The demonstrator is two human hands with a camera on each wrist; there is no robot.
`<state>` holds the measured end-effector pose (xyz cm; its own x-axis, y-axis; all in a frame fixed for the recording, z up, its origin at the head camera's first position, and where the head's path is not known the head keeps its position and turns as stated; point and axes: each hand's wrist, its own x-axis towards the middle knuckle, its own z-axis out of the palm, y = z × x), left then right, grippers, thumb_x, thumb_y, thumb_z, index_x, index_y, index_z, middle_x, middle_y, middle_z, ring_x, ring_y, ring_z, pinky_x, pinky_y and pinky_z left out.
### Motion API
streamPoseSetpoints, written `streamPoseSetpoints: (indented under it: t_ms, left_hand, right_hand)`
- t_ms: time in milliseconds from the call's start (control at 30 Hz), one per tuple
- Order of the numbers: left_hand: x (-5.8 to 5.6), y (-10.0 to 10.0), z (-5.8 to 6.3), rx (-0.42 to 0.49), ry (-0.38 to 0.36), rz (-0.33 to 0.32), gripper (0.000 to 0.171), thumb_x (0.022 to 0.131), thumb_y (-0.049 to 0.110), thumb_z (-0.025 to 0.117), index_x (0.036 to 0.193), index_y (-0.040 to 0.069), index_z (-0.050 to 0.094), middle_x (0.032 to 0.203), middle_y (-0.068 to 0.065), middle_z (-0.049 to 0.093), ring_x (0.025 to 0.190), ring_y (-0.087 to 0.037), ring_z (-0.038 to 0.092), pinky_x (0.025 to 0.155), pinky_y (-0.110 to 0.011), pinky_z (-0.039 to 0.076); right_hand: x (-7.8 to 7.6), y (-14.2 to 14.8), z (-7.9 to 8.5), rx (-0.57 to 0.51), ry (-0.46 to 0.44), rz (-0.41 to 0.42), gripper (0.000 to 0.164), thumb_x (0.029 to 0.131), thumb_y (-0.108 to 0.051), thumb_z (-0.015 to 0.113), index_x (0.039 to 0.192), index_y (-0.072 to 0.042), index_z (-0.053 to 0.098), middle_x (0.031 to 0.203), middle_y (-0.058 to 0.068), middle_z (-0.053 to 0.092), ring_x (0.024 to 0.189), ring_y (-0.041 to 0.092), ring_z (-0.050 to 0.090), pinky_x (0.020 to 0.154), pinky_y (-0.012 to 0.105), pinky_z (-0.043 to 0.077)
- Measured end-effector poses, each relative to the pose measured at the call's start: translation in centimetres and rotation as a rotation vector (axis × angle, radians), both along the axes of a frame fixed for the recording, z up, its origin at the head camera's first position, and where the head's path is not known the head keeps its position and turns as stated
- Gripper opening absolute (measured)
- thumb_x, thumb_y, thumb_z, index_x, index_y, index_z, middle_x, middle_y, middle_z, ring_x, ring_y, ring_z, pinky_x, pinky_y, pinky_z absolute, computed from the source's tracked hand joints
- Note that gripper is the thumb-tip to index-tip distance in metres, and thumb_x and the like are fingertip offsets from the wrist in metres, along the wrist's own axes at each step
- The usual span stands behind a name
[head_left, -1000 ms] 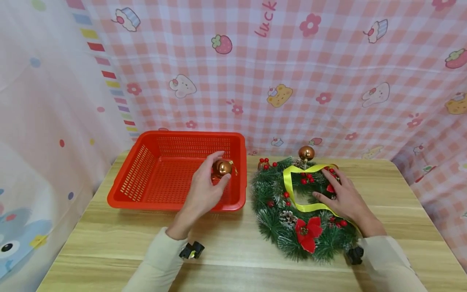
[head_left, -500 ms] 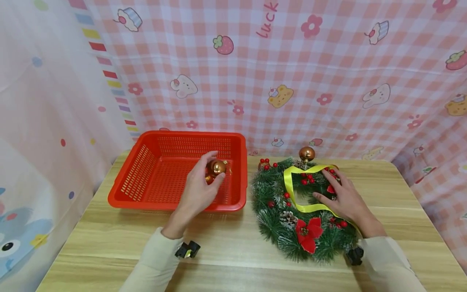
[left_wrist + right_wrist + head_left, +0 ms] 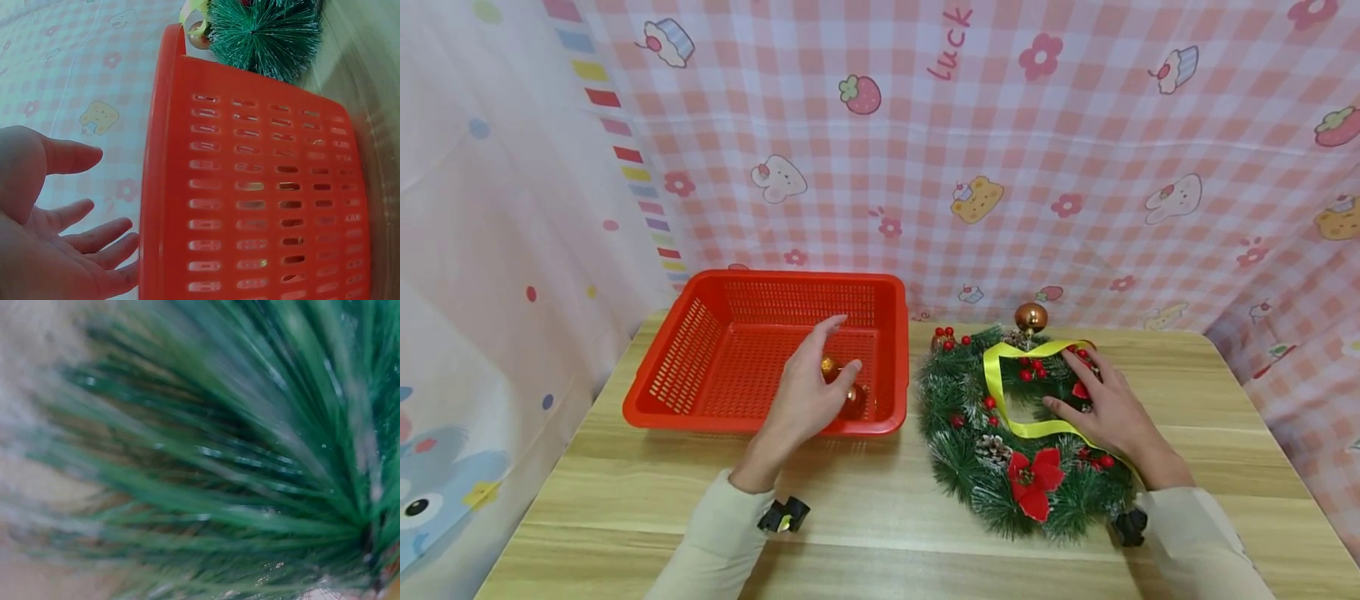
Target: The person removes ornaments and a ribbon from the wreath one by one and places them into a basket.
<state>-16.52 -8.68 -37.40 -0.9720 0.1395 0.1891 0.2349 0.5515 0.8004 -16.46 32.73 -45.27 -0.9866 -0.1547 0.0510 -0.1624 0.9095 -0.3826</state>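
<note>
Over the right part of the red plastic basket is my left hand, fingers and thumb spread apart with nothing between them. Below it a copper Christmas ball and a gold ball lie in the basket, partly covered by the hand. The left wrist view shows the hand beyond the basket's slotted wall. My right hand rests with extended fingers on the right side of a green Christmas wreath, over a yellow ribbon. Only blurred pine needles fill the right wrist view.
Another copper ball is at the wreath's far edge. A red fabric flower, a pine cone and red berries decorate the wreath. Basket and wreath stand side by side on a wooden table; a checked curtain hangs behind.
My left hand has moved slightly left and let go of the copper ball, which now lies lower in the basket. The right hand and wreath have not moved.
</note>
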Motion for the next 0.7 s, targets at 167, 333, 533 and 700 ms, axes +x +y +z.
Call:
streamPoseSetpoints:
  t_ms: [167,333,533,700]
  left_hand:
    - [0.0,0.6,-0.5,-0.032,-0.016,-0.029,0.059,0.094,0.016,0.066,0.148,0.016,0.041,0.145,-0.010,0.049,0.133,-0.030,0.046,0.110,-0.053,0.037]
    - [0.0,1.5,-1.1,-0.047,-0.033,-0.073,0.058,0.095,0.017,0.065,0.149,0.016,0.041,0.149,-0.007,0.047,0.138,-0.029,0.042,0.113,-0.052,0.033]
    - [-0.1,3.0,-1.8,-0.088,-0.027,-0.133,0.059,0.096,0.020,0.065,0.149,0.010,0.041,0.152,-0.011,0.044,0.141,-0.031,0.040,0.115,-0.049,0.031]
    - [-0.2,4.0,-2.4,-0.178,-0.067,-0.149,0.062,0.098,0.029,0.061,0.153,0.012,0.037,0.154,-0.011,0.042,0.142,-0.032,0.038,0.115,-0.051,0.031]
  right_hand:
    - [0.0,0.0,0.0,0.005,0.001,-0.001,0.085,0.094,-0.055,0.058,0.159,-0.015,0.021,0.160,0.028,0.012,0.136,0.061,0.020,0.096,0.079,0.027]
    - [0.0,-0.1,-0.1,0.005,0.006,0.003,0.085,0.094,-0.055,0.058,0.159,-0.014,0.022,0.160,0.029,0.013,0.136,0.061,0.021,0.095,0.079,0.028]
    - [0.0,0.0,-0.1,0.007,0.009,0.012,0.084,0.094,-0.054,0.059,0.159,-0.015,0.022,0.160,0.028,0.013,0.136,0.061,0.022,0.095,0.079,0.029]
    - [-0.2,0.2,0.0,0.003,-0.009,0.014,0.085,0.094,-0.055,0.058,0.159,-0.016,0.020,0.160,0.028,0.012,0.137,0.060,0.020,0.095,0.079,0.028]
